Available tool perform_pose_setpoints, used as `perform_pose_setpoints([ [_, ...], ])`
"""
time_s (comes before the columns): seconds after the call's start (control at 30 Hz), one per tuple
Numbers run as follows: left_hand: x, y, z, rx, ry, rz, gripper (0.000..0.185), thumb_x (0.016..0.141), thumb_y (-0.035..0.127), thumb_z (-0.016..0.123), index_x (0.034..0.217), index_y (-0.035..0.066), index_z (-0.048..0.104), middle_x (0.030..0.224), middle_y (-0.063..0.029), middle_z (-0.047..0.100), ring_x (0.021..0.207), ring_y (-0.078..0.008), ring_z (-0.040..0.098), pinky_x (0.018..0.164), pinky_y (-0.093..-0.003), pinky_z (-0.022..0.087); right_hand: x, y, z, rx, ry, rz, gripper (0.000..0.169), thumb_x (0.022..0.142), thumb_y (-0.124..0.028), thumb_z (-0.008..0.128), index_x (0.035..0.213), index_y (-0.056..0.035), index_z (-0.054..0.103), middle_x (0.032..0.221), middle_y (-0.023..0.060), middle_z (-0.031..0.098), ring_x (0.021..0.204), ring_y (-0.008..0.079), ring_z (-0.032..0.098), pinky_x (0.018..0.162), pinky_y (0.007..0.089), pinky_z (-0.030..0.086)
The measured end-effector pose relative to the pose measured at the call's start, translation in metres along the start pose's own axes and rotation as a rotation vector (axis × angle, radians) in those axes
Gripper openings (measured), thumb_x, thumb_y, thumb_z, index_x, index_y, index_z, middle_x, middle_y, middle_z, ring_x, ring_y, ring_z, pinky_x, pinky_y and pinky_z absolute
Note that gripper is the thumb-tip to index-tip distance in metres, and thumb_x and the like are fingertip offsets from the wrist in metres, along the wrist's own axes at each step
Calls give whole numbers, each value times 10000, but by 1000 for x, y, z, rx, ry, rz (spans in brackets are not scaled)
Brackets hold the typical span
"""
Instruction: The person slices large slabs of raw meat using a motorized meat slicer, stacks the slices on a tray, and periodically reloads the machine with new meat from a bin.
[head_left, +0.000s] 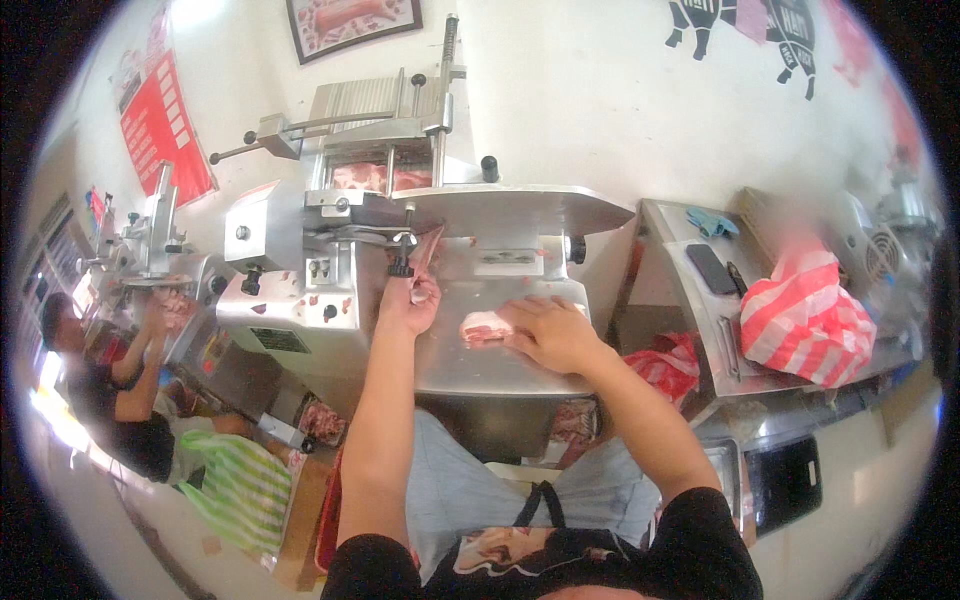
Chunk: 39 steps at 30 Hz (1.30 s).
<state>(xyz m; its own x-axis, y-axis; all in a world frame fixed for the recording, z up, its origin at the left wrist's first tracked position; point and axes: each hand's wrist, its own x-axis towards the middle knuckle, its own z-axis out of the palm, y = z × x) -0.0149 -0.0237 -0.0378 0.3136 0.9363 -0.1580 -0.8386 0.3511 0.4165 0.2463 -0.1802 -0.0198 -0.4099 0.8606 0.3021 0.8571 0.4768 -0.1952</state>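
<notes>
A metal meat slicer (517, 217) stands before me, with a block of raw meat (382, 177) in its carriage. My left hand (420, 300) is below the slicer's blade area, its fingers curled at the lower end of a thin slice of meat (429, 251) that hangs there. Whether the fingers grip the slice cannot be told. On the steel tray (480, 375) lies a small stack of sliced meat (486, 328). My right hand (551, 330) rests palm down over the right part of this stack, its fingers spread a little.
At the left a co-worker (112, 397) handles meat at another slicer (161, 255). To the right a metal table (675, 262) holds a phone (711, 268), a blue glove (711, 222) and a red-striped plastic bag (806, 322). A green-striped bag (240, 480) stands low at the left.
</notes>
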Motion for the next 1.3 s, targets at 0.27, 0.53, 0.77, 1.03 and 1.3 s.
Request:
perform_pose_setpoints([
  [0.27, -91, -62, 57, 815, -376, 12, 415, 921, 216, 706, 1292, 54, 613, 1104, -83, 707, 768, -113, 632, 531, -207, 431, 19, -9, -28, 727, 326, 74, 395, 957, -267, 621, 1321, -113, 610, 1428, 186, 530, 1196, 358, 588, 1091, 461, 376],
  [0.53, -59, -17, 33, 2027, -299, 213, 358, 900, 139, 705, 1233, 29, 637, 1038, -64, 700, 831, -213, 674, 742, -303, 555, -18, 24, -13, -115, 265, 301, 374, 919, -242, 636, 1280, -148, 657, 1341, 114, 599, 1235, 296, 562, 1035, 495, 381],
  [0.77, 39, 11, 46, 72, 7, 162, 248, 916, 54, 609, 1163, 34, 613, 912, -76, 631, 754, -215, 620, 671, -297, 541, -12, -5, 8, -101, 213, 3, 418, 966, -330, 554, 1341, -149, 589, 1340, 81, 606, 1244, 293, 552, 1037, 480, 383],
  [1.03, 39, 0, 32, 78, 42, -109, 178, 982, 240, 552, 944, 86, 633, 760, -49, 577, 683, -169, 565, 550, -263, 455, -15, 2, 10, -84, 226, 2, 416, 970, -335, 554, 1338, -146, 593, 1325, 88, 618, 1240, 306, 557, 1028, 464, 389],
  [1.3, -3, -5, 3, 155, -66, -20, 174, 945, 217, 651, 1059, 87, 644, 890, -26, 626, 713, -107, 569, 549, -242, 455, -10, 10, 6, 82, 245, 24, 455, 955, -281, 608, 1377, -122, 552, 1337, 148, 602, 1252, 348, 551, 1035, 468, 401],
])
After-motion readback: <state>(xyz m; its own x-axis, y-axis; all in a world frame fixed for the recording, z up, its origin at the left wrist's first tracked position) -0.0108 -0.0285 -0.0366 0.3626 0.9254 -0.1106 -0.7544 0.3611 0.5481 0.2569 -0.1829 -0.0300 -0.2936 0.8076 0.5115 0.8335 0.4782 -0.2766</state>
